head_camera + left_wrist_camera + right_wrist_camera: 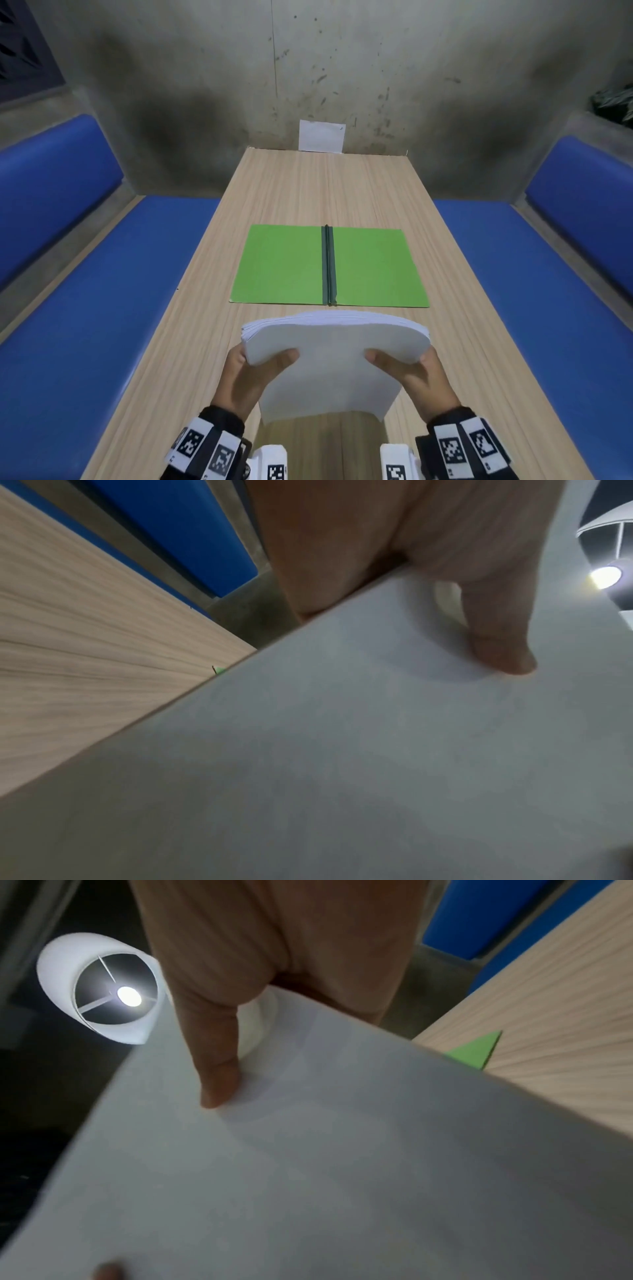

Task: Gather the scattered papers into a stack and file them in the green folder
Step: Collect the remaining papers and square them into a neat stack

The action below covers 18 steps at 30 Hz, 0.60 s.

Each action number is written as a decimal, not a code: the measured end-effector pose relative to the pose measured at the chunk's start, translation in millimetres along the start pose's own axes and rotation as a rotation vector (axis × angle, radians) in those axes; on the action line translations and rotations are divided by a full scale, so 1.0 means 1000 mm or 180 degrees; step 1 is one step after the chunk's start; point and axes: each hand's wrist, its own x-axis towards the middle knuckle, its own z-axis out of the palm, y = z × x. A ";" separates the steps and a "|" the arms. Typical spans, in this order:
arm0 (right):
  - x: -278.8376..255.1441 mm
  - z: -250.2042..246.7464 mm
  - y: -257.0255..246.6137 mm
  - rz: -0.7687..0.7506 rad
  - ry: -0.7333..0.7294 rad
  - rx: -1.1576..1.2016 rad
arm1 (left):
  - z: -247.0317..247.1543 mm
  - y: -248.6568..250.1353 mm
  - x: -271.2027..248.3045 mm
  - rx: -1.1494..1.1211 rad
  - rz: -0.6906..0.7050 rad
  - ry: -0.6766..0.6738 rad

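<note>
My left grip (pixel 251 371) and right grip (pixel 412 375) each clasp a side of the paper stack (pixel 334 356) — thumbs on top, fingers beneath. I see smooth white sheets bowed upward, raised over the pale wood-grain worktop (pixel 342 192). Just beyond lies the green folder (pixel 284 263) — open, flat, dark spine.

Head view: high, looking forward and down along table (pixel 281 192). Wrist views: close against paper stack (pixel 377 750), both catching table edge and green folder (pixel 476 1051) corner.

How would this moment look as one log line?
paper stack: held by left hand, right hand | green folder: open, no papers inside
</note>
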 end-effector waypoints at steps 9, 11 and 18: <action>-0.002 -0.001 0.016 0.0444 0.0129 -0.0317 | -0.015 0.006 0.000 0.0429 0.0060 0.0380; 0.000 -0.001 0.004 0.0263 0.0086 -0.0490 | -0.018 0.023 0.001 0.1094 0.0426 0.0728; -0.005 0.012 -0.046 -0.1370 -0.0571 -0.2818 | 0.001 0.061 -0.011 0.2902 0.1488 -0.0399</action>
